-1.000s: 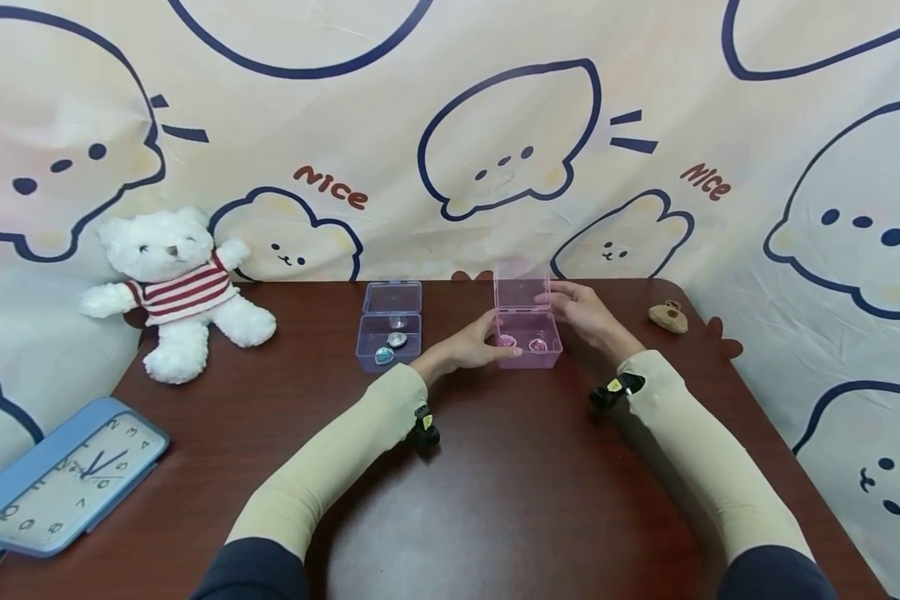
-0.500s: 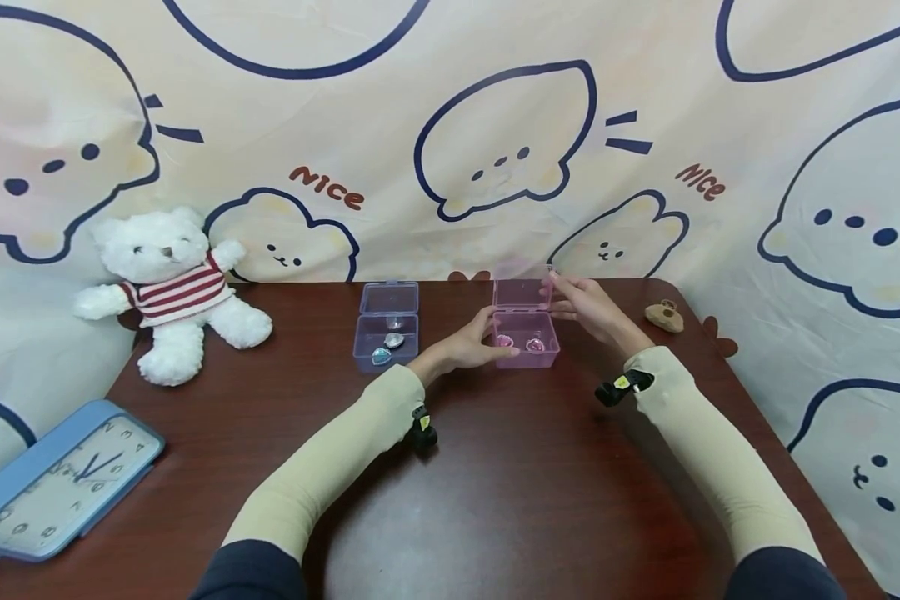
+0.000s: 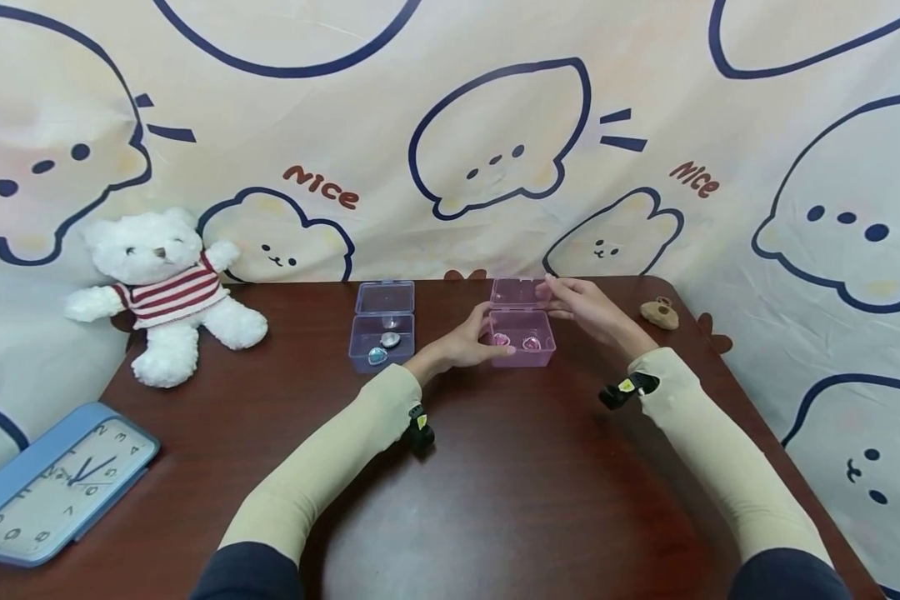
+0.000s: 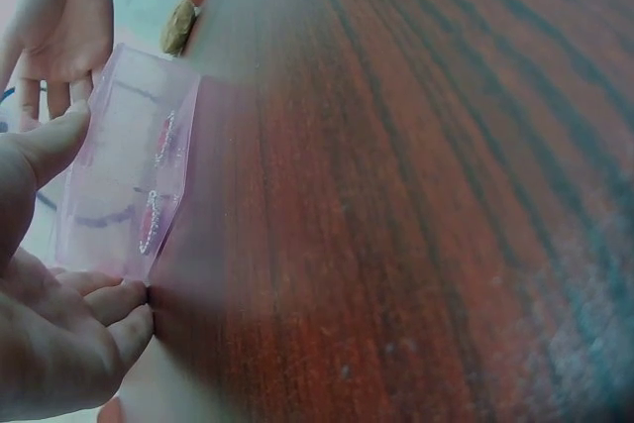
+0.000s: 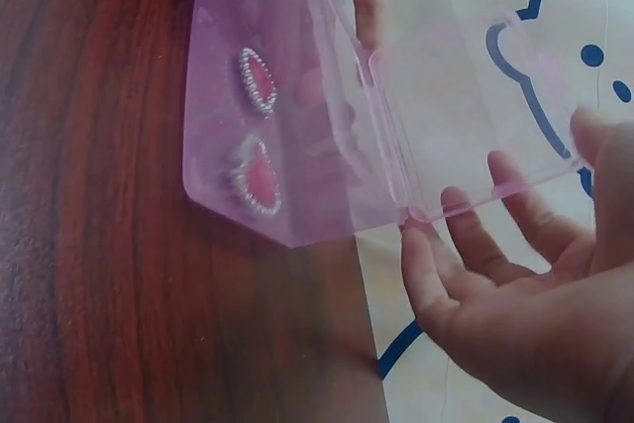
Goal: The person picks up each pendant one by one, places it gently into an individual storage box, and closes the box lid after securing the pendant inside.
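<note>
A small see-through pink box [image 3: 521,357] sits near the table's back edge, its hinged lid [image 3: 515,293] raised. Two pink pieces edged with silvery beads, one of them this ornament [image 5: 260,177], lie inside. My left hand [image 3: 461,340] grips the box from the left, thumb on the front wall and fingers round the back. My right hand [image 3: 588,307] holds the lid's right edge, with its thumb near the top corner and fingers curled behind. A matching blue box [image 3: 381,337], lid up, stands to the left with several round ornaments inside.
A white teddy bear [image 3: 167,287] in a striped shirt sits at the back left. In front of it lies a blue-framed clock [image 3: 63,483]. A small tan object [image 3: 659,313] rests at the back right corner. Patterned cloth [image 3: 487,108] hangs behind the table.
My right hand has shifted along the lid's right edge, and the lid's top now sits lower in the head view. My left hand keeps its grip on the box. The head view has turned slightly.
</note>
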{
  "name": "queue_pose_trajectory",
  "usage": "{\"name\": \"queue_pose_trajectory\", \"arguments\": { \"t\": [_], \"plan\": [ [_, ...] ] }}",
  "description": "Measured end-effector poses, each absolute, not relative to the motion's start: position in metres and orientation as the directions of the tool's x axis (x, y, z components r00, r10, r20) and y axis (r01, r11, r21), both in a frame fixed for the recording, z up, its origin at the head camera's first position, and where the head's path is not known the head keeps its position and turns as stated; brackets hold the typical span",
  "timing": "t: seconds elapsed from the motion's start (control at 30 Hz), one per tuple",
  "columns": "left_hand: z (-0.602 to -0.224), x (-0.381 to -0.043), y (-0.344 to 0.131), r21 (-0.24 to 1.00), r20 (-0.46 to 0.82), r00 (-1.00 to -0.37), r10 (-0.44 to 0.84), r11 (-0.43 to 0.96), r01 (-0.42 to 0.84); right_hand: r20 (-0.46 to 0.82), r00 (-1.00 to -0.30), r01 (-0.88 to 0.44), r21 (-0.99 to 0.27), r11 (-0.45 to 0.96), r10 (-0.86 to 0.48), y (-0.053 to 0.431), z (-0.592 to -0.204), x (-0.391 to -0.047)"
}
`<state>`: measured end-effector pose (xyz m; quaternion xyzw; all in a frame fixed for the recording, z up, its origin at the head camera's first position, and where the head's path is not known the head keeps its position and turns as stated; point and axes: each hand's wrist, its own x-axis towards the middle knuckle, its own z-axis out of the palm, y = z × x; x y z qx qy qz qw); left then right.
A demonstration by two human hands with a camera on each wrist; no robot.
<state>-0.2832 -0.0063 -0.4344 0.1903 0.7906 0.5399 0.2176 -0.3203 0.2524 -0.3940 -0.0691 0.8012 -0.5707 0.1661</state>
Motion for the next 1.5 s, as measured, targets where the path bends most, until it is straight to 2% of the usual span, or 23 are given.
{"name": "queue_pose_trajectory", "arguments": {
  "t": [0.3,0.7,0.97,1.2,1.5],
  "plan": [
    [-0.434,-0.283,-0.007,0.942,-0.11,-0.831,0.545,0.323,0.087,-0.146,-0.923,0.02,-0.942,0.335,-0.355,0.258,-0.397,-0.312],
    [-0.434,-0.281,-0.004,0.948,-0.101,-0.829,0.55,0.307,0.088,-0.194,-0.887,0.01,-0.915,0.403,-0.419,0.269,-0.405,-0.304],
    [-0.438,-0.279,-0.003,0.92,-0.056,-0.819,0.571,0.348,0.18,-0.129,-0.87,-0.13,-0.871,0.473,-0.476,0.271,-0.414,-0.301],
    [-0.438,-0.281,-0.011,0.943,-0.128,-0.788,0.603,0.32,0.092,-0.081,-0.86,-0.216,-0.838,0.501,-0.504,0.272,-0.421,-0.299],
    [-0.437,-0.282,-0.01,0.935,-0.15,-0.781,0.607,0.344,0.089,-0.033,-0.847,-0.29,-0.808,0.514,-0.53,0.272,-0.425,-0.297]
  ]
}}
